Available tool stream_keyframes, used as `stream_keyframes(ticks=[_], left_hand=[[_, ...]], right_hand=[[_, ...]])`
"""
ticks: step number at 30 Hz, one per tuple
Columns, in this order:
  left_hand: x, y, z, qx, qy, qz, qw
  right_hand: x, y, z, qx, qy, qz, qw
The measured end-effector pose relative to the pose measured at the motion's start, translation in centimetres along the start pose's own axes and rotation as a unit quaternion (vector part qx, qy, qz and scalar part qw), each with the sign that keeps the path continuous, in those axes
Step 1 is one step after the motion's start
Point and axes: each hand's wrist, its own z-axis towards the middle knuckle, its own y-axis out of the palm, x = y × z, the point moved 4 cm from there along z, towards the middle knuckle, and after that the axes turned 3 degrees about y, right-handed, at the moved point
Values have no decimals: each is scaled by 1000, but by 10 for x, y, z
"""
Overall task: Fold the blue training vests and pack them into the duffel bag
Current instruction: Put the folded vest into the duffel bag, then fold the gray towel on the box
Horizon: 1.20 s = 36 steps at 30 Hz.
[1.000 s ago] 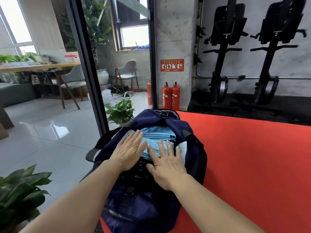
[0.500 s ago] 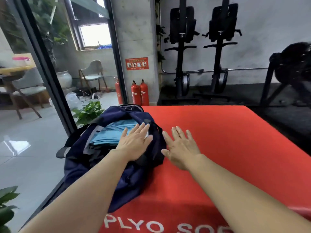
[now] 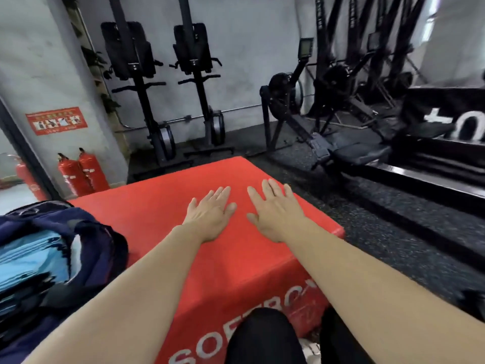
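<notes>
The navy duffel bag [image 3: 86,248] lies open at the left edge of the view, on the red soft box [image 3: 162,222]. Folded light-blue vests [image 3: 34,256] are stacked inside it. My left hand [image 3: 212,214] lies flat on the red box, fingers straight, well to the right of the bag. Beside it my right hand [image 3: 275,211] rests flat near the box's right edge, palm down. Neither hand holds anything.
Two red fire extinguishers [image 3: 81,172] stand by the concrete pillar behind the box. Black upright exercise machines [image 3: 196,82] line the back wall. Rowing machines [image 3: 328,132] sit on the dark speckled floor to the right. My dark-clad knees [image 3: 265,337] are at the bottom.
Both hands left the vests in the bag and moved right onto the bare red box. The camera swung right, so the bag slid to the left edge.
</notes>
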Motion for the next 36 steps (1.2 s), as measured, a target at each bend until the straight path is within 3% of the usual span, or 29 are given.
stream_keyframes(ticks=[18, 36], left_hand=[[302, 71, 39, -46, 225, -17, 973], [554, 176, 53, -150, 390, 40, 908]], right_hand=[[257, 27, -145, -29, 223, -23, 974], [486, 96, -294, -88, 385, 19, 918]])
